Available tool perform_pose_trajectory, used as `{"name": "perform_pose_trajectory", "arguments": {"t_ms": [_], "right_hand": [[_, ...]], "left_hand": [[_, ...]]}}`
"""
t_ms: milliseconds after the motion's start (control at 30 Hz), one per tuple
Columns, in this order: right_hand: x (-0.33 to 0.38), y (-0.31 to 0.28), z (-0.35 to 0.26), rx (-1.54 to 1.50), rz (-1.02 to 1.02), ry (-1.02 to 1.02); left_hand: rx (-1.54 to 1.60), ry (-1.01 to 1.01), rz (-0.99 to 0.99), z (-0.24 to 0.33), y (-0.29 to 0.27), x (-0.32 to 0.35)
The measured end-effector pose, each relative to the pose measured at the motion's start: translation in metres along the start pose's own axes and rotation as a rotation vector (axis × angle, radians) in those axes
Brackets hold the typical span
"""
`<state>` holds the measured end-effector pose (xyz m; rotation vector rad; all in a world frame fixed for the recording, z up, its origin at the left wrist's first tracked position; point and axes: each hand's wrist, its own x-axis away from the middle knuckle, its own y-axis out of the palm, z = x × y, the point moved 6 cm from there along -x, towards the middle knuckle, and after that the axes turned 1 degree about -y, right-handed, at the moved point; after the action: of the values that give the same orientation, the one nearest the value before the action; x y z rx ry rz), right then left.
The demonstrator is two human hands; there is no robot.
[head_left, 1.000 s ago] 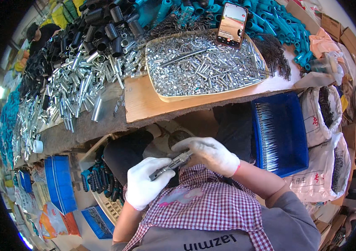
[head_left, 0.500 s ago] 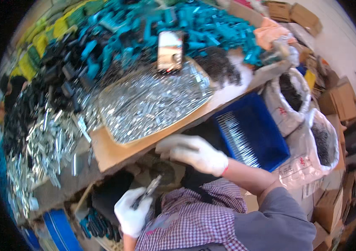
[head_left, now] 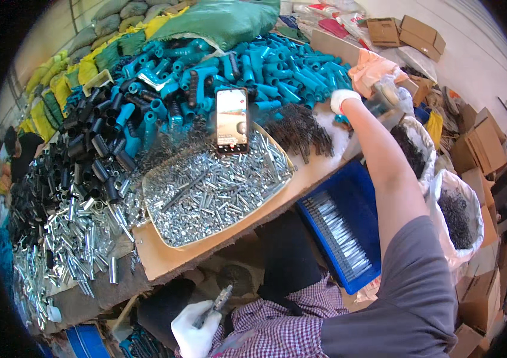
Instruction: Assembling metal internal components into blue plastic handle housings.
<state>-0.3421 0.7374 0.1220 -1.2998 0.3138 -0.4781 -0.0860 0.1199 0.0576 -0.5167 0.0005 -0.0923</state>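
In a white glove, my left hand (head_left: 196, 329) is closed low in front of my checked apron. From its fingers sticks a slim silver metal piece with a dark part (head_left: 222, 298); its exact kind is not clear. My right hand (head_left: 345, 99), also gloved in white, is stretched far out to the right end of the pile of teal plastic handles (head_left: 286, 74). A single teal piece (head_left: 342, 119) lies just below that hand. Its fingers are mostly hidden, so I cannot tell if it grips anything. Dark thin springs or screws (head_left: 301, 128) lie heaped to its left.
A shallow tray (head_left: 170, 243) of small metal parts holds a propped phone (head_left: 231, 121) at its far edge. Silver tubes (head_left: 80, 244) and black sleeves (head_left: 95, 140) lie left. A blue bin (head_left: 364, 203) with rows of metal pieces and white sacks (head_left: 468, 250) stand right.
My right hand has gone from above the table's front edge far out to the teal pile's right end. My left hand still holds the metal piece, slightly lower. The whole view has shifted.
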Motion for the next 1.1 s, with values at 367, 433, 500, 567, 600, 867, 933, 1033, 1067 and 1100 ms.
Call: {"name": "perform_pose_trajectory", "arguments": {"t_ms": [367,433,500,567,600,867,933,1033,1067,1100], "right_hand": [[-0.01,0.036,-0.017,0.33,-0.407,0.117],[-0.016,0.04,-0.01,0.417,-0.42,0.206],[-0.015,0.033,-0.018,0.443,-0.341,0.226],[-0.02,0.03,-0.012,0.412,-0.236,0.295],[-0.027,0.032,-0.001,0.307,-0.177,0.289],[0.007,-0.042,0.026,-0.024,0.248,0.296],[0.035,-0.077,0.027,-0.12,0.32,0.222],[0.076,-0.092,0.013,-0.529,0.554,-0.308],[0.127,-0.095,-0.029,-0.986,0.406,-0.334],[0.154,-0.085,-0.057,-1.069,0.331,-0.437]], "left_hand": [[0.058,0.001,-0.122,0.004,0.006,-0.012],[0.037,0.056,-0.143,0.006,0.009,-0.014],[-0.031,-0.02,-0.001,0.018,0.002,-0.016],[-0.021,-0.03,0.001,0.017,-0.002,-0.013],[-0.008,-0.03,-0.005,0.017,-0.003,-0.014],[-0.027,0.07,-0.007,0.008,-0.015,-0.01],[-0.021,0.105,-0.031,0.009,-0.014,-0.012],[-0.009,0.116,-0.051,0.013,-0.011,-0.016],[-0.005,0.1,-0.048,0.012,-0.012,-0.014],[-0.022,0.152,-0.036,0.012,-0.012,-0.014]]}}
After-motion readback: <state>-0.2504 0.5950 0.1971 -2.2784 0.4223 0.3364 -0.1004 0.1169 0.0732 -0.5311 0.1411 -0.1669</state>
